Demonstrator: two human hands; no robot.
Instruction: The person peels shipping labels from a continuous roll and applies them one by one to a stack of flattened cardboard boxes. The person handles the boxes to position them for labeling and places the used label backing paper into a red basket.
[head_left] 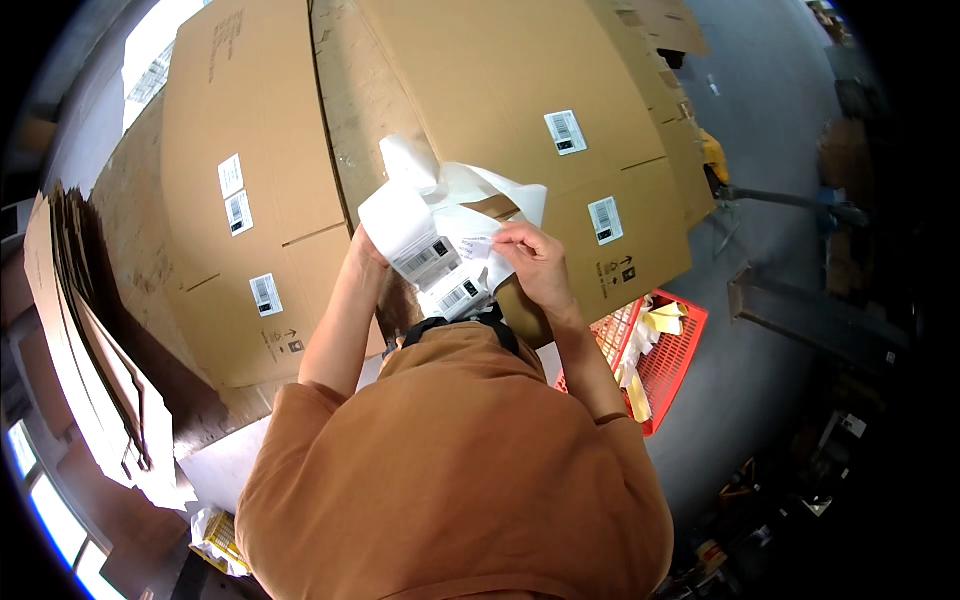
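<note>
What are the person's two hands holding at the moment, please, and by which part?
A strip of white barcode labels: the left hand grips its left edge from behind, the right hand pinches one label at the strip's right side.

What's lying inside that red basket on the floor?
The red basket holds crumpled yellow and white paper strips. Its near corner is hidden behind the person's right forearm, so anything lying there cannot be seen.

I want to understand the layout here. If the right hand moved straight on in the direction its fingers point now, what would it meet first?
The right hand points leftward, its fingers pinching a small sticker on the white label strip, so it would meet that strip first. The left hand holds it from behind; depth is uncertain.
</note>
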